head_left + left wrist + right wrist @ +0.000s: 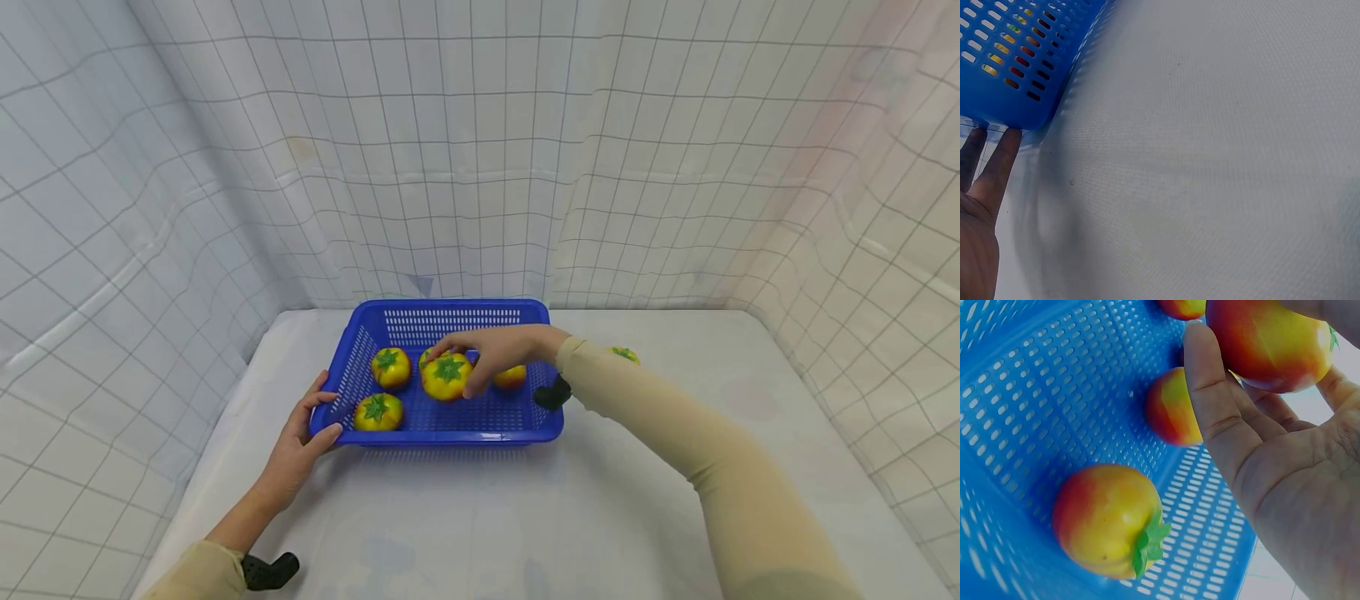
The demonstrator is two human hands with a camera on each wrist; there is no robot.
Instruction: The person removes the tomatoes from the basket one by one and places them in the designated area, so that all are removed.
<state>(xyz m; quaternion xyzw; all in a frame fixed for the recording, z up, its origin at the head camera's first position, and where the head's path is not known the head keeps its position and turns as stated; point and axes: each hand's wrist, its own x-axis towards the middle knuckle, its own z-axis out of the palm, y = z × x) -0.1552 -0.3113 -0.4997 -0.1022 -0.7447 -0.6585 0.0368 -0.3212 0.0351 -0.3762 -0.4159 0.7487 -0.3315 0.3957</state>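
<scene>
A blue perforated basket (450, 437) stands on the white table. My left hand (296, 454) grips its near left corner, thumb and fingers at the rim; in the left wrist view two fingers (999, 169) touch the basket's end. Over the middle of the basket, my right hand (498, 348) holds a yellow-red tomato (446, 377) with a green leafy top between thumb and fingers. Inside lie two tomatoes at the left, one at the back (390, 368) and one at the front (378, 412). Another tomato (512, 378) is partly hidden under the right hand.
One more tomato (624, 354) lies on the table right of the basket, partly hidden by the right sleeve (675, 425). White grid-patterned curtains (465, 167) hang at the back and both sides.
</scene>
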